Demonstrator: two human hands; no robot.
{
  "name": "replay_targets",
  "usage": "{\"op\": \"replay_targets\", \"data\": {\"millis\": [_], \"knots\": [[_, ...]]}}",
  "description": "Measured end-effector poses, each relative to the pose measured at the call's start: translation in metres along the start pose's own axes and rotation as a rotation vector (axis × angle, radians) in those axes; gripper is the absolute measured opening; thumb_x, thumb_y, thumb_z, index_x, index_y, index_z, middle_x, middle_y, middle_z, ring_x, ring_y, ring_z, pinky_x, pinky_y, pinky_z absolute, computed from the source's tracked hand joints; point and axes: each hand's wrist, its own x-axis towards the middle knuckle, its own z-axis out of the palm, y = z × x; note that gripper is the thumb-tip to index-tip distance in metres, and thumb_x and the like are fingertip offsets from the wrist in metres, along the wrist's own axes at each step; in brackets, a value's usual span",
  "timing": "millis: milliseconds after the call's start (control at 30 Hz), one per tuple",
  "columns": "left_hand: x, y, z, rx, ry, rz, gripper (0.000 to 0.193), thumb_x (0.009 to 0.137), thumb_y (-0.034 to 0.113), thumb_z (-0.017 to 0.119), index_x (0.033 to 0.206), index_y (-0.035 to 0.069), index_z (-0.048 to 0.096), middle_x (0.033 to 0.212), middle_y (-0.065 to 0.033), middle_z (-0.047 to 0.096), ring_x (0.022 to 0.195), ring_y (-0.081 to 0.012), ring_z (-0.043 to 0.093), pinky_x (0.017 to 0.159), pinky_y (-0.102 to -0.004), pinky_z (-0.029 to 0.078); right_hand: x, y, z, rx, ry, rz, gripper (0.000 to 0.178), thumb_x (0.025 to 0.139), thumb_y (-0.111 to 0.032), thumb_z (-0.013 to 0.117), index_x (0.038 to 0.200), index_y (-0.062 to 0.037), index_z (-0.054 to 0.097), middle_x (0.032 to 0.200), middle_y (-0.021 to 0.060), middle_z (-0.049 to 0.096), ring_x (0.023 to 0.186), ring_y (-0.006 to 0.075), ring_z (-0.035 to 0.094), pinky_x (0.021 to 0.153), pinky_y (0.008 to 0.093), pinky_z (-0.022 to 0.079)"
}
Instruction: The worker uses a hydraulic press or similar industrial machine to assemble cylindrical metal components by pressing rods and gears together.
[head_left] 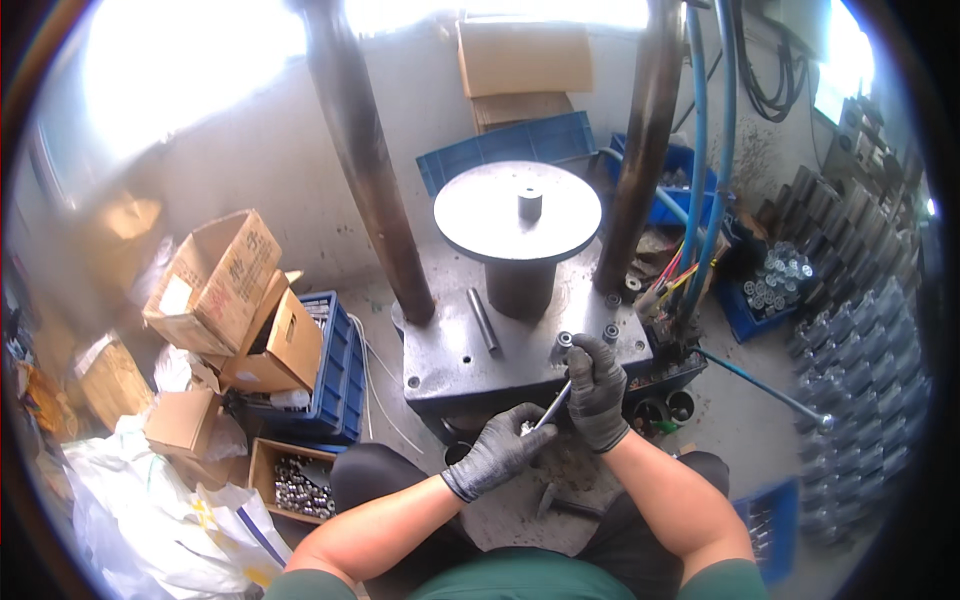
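Both my hands wear dark grey gloves. A slim metal rod (pixel 557 402) slants between them in front of the press base. My left hand (pixel 503 450) is closed on its lower end, where a small shiny piece (pixel 527 428) shows at the fingers. The rod's upper end runs into my right hand (pixel 598 395), whose fingers are curled closed around it. Just beyond the right fingertips a short metal ring-topped cylinder (pixel 565 343) stands on the steel base plate (pixel 440 358). Whether those fingertips touch it I cannot tell.
A round steel table (pixel 470 215) bears a small metal cylinder (pixel 530 204) between two pillars (pixel 372 170). A thick bar (pixel 482 320) lies on the base. Cardboard boxes (pixel 215 275) and a blue crate (pixel 345 375) stand left; stacked metal parts (pixel 865 400) and blue hoses (pixel 700 150) are right.
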Motion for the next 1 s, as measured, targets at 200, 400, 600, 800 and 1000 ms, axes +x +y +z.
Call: {"op": "replay_targets", "data": {"millis": [200, 400, 600, 800, 1000], "knots": [[-0.017, 0.026, -0.03, -0.738, -0.33, 0.292, 0.078, 0.096, 0.037, 0.059, 0.158, 0.004, 0.027, 0.146, -0.0244, 0.05, 0.124, -0.0418, 0.06, 0.091, -0.0451, 0.058, 0.016, -0.001, -0.02, 0.298, -0.076, 0.764, 0.024, 0.101, -0.029, 0.062, 0.097, -0.0058, 0.067, 0.071, 0.001, 0.061, 0.061, 0.0083, 0.055, 0.058, 0.0264, 0.047], [0.0, 0.05, -0.037, -0.423, 0.034, 0.617, 0.076, 0.09, 0.003, 0.071, 0.154, 0.006, 0.03, 0.135, -0.0205, 0.06, 0.114, -0.0244, 0.066, 0.088, -0.0372, 0.059, 0.016, -0.023, -0.019, 0.596, -0.131, 1.031, 0.031, 0.103, -0.043, 0.058, 0.095, -0.013, 0.058, 0.071, 0.0009, 0.058, 0.054, 0.01, 0.054, 0.047, 0.0257, 0.042], [0.019, 0.133, -0.067, -0.294, 0.178, 0.781, 0.062, 0.092, 0.019, 0.078, 0.139, 0.009, 0.039, 0.112, -0.0117, 0.064, 0.09, -0.0148, 0.064, 0.07, -0.0267, 0.055, 0.046, -0.079, -0.071, 0.471, -0.675, 0.862, 0.076, 0.101, -0.041, 0.061, 0.159, -0.0106, 0.021, 0.088, 0.01, 0.067, 0.074, 0.0183, 0.07, 0.063, 0.0356, 0.058], [0.075, 0.254, -0.106, 0.05, 0.4, 0.887, 0.05, 0.093, 0.013, 0.073, 0.134, 0.008, 0.044, 0.1, -0.0026, 0.058, 0.084, -0.0128, 0.063, 0.067, -0.0297, 0.057, 0.094, -0.129, -0.179, -0.493, -0.797, 0.094, 0.079, 0.095, -0.048, 0.063, 0.153, -0.0001, 0.037, 0.105, 0.0155, 0.073, 0.093, 0.0289, 0.071, 0.084, 0.0407, 0.056], [0.122, 0.313, -0.113, 0.475, 0.569, 0.587, 0.041, 0.095, 0.014, 0.069, 0.127, 0.005, 0.046, 0.09, 0.0015, 0.051, 0.075, -0.01, 0.057, 0.065, -0.0286, 0.057, 0.113, -0.154, -0.268, -1.121, -0.888, -0.047, 0.035, 0.088, -0.035, 0.06, 0.105, -0.0082, 0.075, 0.098, 0.0134, 0.072, 0.103, 0.0322, 0.068, 0.114, 0.0561, 0.033]]}}
